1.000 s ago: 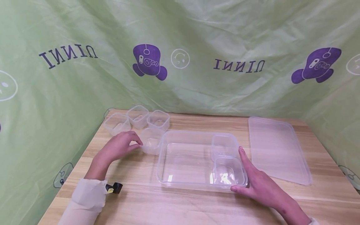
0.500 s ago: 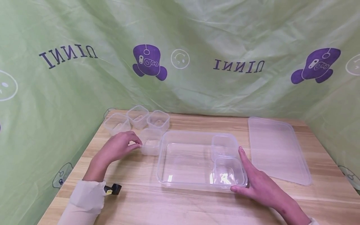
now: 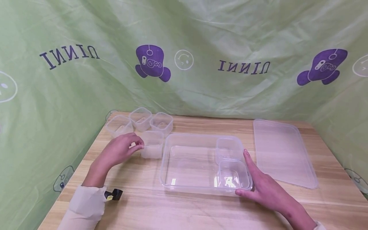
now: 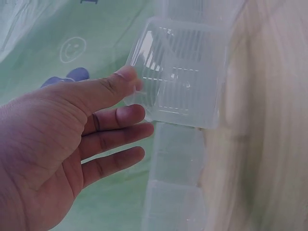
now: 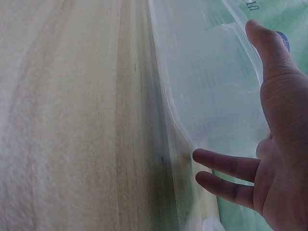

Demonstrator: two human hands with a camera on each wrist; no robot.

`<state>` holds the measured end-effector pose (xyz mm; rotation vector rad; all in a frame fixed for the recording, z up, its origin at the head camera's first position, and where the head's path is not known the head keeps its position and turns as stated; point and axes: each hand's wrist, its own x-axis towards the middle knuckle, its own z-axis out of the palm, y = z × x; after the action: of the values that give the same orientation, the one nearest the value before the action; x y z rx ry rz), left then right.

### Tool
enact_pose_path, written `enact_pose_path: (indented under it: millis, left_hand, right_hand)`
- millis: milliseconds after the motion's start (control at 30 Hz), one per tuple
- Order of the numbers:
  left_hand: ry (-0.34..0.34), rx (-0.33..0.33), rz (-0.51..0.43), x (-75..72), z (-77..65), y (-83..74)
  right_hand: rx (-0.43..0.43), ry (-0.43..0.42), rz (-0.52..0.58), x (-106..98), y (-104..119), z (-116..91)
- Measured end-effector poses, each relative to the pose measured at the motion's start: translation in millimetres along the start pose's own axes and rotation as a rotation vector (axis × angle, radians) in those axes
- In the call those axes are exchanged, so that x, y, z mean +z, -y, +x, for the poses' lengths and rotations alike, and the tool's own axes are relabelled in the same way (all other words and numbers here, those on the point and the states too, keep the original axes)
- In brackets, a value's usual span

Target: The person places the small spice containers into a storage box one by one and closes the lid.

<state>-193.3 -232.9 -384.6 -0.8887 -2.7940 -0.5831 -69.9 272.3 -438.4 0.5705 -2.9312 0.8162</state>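
My left hand (image 3: 122, 148) pinches the rim of a small clear plastic container (image 3: 152, 148) between thumb and index finger. In the left wrist view this container (image 4: 185, 72) hangs tilted from the pinch, the other fingers loosely extended below. To its right a large clear rectangular container (image 3: 189, 190) stands on the table, with two small containers (image 3: 233, 174) inside along its right side. My right hand (image 3: 263, 187) rests against the large container's right end, thumb at the near corner and fingers along the side. In the right wrist view the hand (image 5: 269, 120) has its fingers extended.
Three more small containers (image 3: 119, 126) stand at the back left of the wooden table (image 3: 161, 214). A flat clear lid (image 3: 283, 153) lies at the right. A green printed curtain (image 3: 201, 92) surrounds the table. Something black (image 3: 116, 194) shows at the left sleeve.
The small container in my left hand has tilted and shifted slightly left, its base swinging toward the near side. My right hand stays against the large container.
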Motion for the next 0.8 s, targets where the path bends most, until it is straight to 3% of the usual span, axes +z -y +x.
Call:
enact_pose_path:
  millis: [333,800]
  left_hand:
    - [-0.101,0.029,0.03,-13.0,-4.0,-10.3]
    - [-0.236,0.126,0.072,-24.2,-8.2,-29.4]
  right_hand:
    - [0.0,-0.001,0.002,-0.7,1.0,-0.1]
    - [-0.009,-0.004,-0.009,0.5,-1.2,-0.2]
